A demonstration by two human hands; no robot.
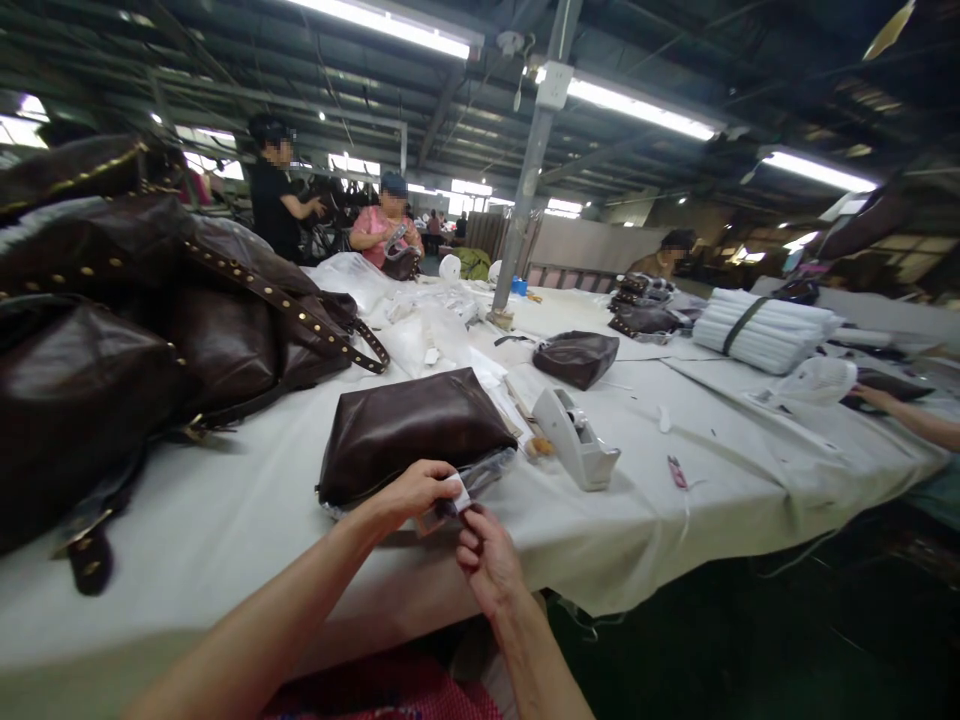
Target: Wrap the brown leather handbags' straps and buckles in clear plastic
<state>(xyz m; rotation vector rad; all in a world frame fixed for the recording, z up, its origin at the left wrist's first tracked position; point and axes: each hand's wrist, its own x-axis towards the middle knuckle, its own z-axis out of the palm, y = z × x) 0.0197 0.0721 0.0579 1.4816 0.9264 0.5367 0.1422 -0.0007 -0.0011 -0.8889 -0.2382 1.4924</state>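
A dark brown leather bag (412,425) lies flat on the white-covered table (225,520) right in front of me. My left hand (416,492) is closed on a small white paper tag (456,493) at the bag's near edge. My right hand (486,560) pinches the same small tag from the right, fingers pressed together. A clear plastic piece (487,468) sticks out from under the bag beside the tag. A grey tape dispenser (576,437) stands just right of the bag.
A heap of brown studded bags (135,320) fills the table's left side. Another brown bag (576,357) and a bundle of white rolls (765,328) lie farther back. Other people (386,228) work at the far end; someone's arm (911,418) reaches in at the right.
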